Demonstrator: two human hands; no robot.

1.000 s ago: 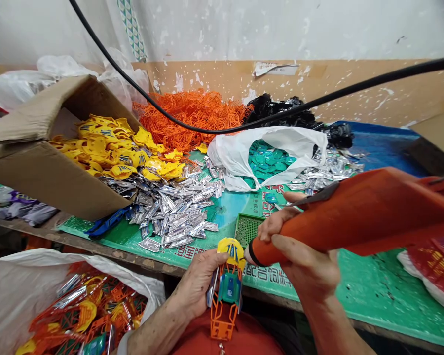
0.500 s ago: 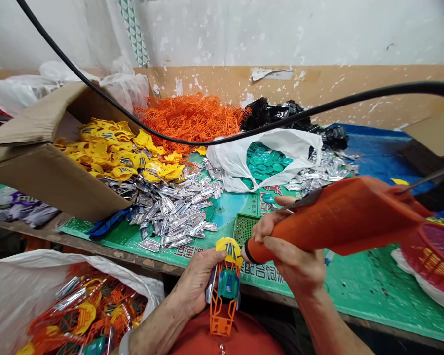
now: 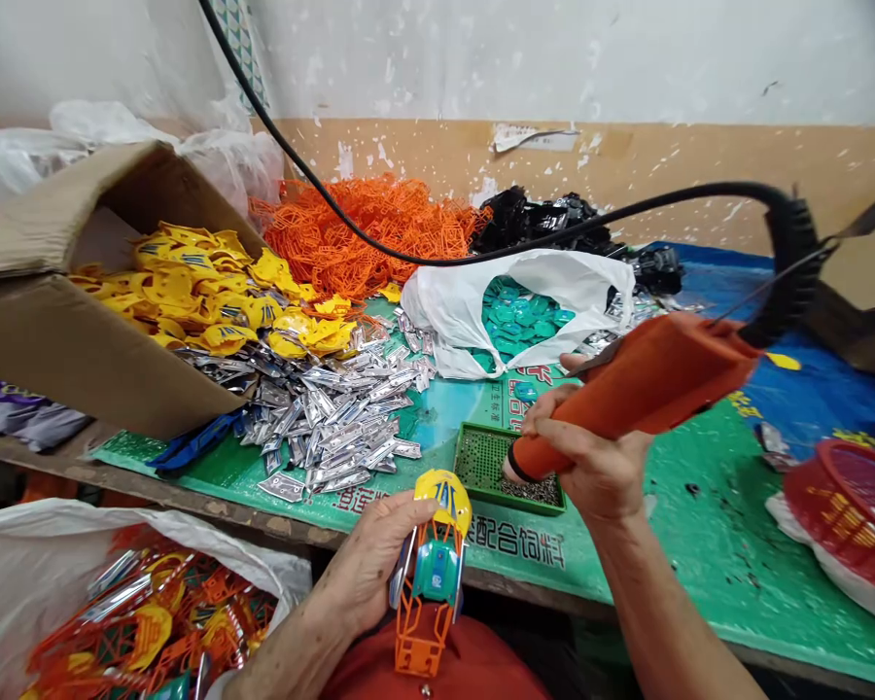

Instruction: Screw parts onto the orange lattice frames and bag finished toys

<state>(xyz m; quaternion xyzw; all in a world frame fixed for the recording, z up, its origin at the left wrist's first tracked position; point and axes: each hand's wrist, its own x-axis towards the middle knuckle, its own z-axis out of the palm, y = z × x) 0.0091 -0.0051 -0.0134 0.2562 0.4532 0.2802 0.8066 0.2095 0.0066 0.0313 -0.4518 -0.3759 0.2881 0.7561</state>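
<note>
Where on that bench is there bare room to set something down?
Mostly free: the green sheet between the right hand and the red basket, apart from dark specks. A narrower gap lies between the silver pieces and the green tray. Crowded: around the cardboard box, yellow parts and white bag.

Worn: red top (image 3: 481, 666), plain where it shows | small shiny metal fastener (image 3: 426, 690) midway across it, at lower edge of view | left forearm (image 3: 296, 627): pale band or cuff (image 3: 223, 686), unclear which, partly cut off | right forearm (image 3: 660, 588): bare to edge of view | left hand (image 3: 379, 544) and right hand (image 3: 590, 457): bare
</note>
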